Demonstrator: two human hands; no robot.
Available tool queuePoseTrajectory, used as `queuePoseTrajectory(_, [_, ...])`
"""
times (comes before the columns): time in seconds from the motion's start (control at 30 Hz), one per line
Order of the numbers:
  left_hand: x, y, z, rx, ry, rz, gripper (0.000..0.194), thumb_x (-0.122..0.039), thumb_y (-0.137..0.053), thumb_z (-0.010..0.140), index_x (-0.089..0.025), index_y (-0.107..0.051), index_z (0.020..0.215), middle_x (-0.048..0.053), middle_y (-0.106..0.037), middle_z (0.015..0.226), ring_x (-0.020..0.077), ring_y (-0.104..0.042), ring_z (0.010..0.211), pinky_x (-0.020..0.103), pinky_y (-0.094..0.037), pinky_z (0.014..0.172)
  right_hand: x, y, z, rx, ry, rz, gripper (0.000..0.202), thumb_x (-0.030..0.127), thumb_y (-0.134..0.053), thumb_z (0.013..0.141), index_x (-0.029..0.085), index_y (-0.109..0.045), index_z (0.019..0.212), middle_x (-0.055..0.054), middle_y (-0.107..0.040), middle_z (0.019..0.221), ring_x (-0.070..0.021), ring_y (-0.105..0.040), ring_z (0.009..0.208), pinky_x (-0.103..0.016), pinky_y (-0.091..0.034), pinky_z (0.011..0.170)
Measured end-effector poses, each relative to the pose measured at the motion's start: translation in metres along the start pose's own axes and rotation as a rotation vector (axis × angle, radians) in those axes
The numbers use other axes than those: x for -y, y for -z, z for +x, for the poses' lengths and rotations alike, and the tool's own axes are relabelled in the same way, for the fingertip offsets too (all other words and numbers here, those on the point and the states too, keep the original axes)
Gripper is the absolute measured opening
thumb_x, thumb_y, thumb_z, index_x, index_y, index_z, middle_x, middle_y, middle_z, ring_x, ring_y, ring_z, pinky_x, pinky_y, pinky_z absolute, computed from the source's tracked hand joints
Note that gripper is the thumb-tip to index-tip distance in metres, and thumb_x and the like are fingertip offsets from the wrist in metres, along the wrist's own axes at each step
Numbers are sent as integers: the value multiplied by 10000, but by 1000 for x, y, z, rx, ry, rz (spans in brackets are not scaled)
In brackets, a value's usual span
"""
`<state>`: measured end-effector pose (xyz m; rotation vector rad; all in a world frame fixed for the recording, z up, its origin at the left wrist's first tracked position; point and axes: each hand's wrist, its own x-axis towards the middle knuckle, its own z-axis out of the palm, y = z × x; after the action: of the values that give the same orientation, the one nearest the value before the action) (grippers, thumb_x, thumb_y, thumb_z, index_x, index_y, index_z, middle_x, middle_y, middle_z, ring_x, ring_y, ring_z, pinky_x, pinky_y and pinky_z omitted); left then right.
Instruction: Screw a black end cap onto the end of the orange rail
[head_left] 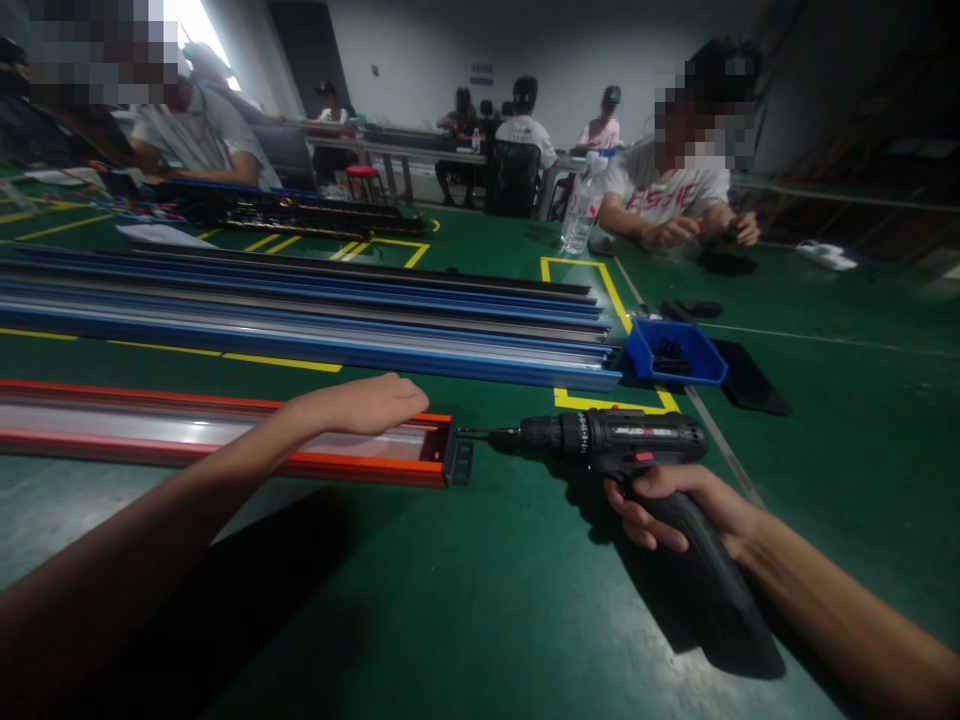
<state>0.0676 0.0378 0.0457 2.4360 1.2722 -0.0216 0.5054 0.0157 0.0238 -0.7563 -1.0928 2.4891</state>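
While the right hand [701, 490] has its fingers closed round the grip of the black drill [622, 437], the left hand [382, 403] lies over the orange channel [375, 466] near its capped end. Left fingers are bent over the far side; can't tell if they're gripping or just pressing.

Channel lies lengthwise on the green table [465, 610], running out of view at left. It's open-topped, silvery inside, nothing loose visible in the stretch near the cap. Black end cap [452, 462] sits across its right end, slotted tab sticking out to the right. Drill is roughly level, bit [491, 431] pointing left, tip right at the cap; contact too fine to confirm.

Containers: blue bin [643, 368], open top, beyond the drill, just beside the right ends of the blue and black rails [450, 352]. Holds a small heap of black parts [670, 355], too dark to identify. Bin wall stands above the heap. Black flat pad [750, 378] next to it on the right. Clear bottle [577, 215] upright farther back, near a co-worker [664, 190] whose hands are over the table; fill level unclear. Yellow tape [609, 295] marks boxes on the tabletop.
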Motion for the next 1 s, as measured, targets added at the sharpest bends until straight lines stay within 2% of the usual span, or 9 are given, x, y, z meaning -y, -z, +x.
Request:
queuePoseTrajectory(0.37, [0,0,1,-9,-26,-9,419,-245,-285,1052,-208,-469,677,6,-542,661,161,-503,632,293,-390,632,0,0,1,-20,-16,11,239,277,-719,826,77,-800,929,-20,-687,680,-55,-537,432,-223,-539,614])
queuePoseTrajectory(1.0, [0,0,0,-17,-58,32,408,-208,-300,1047,-207,-460,672,4,-539,648,157,-499,624,283,-382,622,-1,0,1,27,14,58,273,241,-664,876,39,-776,1022,-58,-702,755,-58,-566,462,-225,-550,650])
